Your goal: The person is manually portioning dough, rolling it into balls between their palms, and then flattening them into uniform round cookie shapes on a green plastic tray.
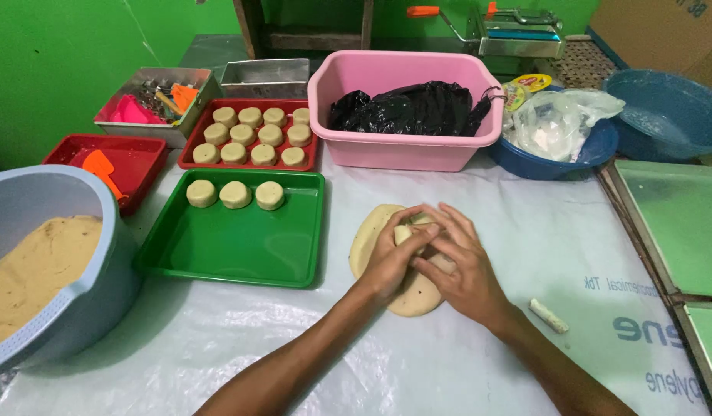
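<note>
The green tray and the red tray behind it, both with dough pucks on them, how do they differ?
The green tray holds only three dough pucks in one row along its far edge; the red tray is nearly filled with rows of them. The green tray lies nearer the hands working the flat dough; the red tray sits farther back, beside the pink tub. Both are shallow and rectangular, holding similar round pale pucks.

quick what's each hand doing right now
Left hand: closed on a small pale dough piece, over the flat beige dough slab.
Right hand: cupped on the same piece.
</note>
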